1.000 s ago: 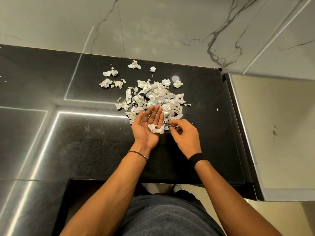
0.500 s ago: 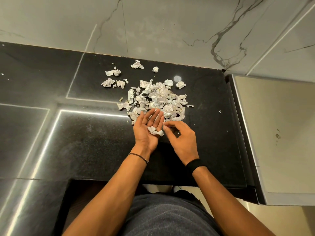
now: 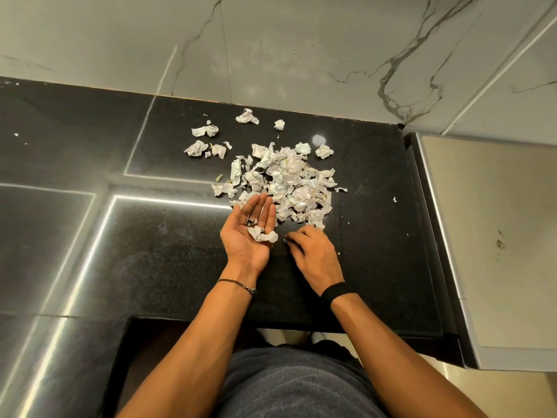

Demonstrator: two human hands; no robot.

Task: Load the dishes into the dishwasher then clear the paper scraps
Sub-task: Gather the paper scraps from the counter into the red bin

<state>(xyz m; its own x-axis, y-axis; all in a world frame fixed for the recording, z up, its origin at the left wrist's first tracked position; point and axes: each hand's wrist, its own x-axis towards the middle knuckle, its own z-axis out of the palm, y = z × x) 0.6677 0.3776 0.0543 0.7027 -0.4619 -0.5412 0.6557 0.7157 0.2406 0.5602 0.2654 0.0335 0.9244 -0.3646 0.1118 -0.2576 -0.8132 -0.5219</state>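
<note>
Nearest me, the left hand (image 3: 250, 236) lies palm up, fingers relaxed, a few scraps (image 3: 262, 235) loose on it. The right hand (image 3: 313, 251) curls its fingertips onto the counter (image 3: 150, 251) beside it; whether it pinches anything, I cannot tell. Tilt that flat palm and the pieces slide off. Beyond, the pile (image 3: 286, 182) and the strays (image 3: 205, 131) could scatter under a careless sweep.

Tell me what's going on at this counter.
A person is gathering a pile of paper scraps off the black counter. The left hand lies palm up with a few crumpled scraps in it; the right hand, fingers curled, works at the pile's near edge. A few strays lie behind it.
</note>
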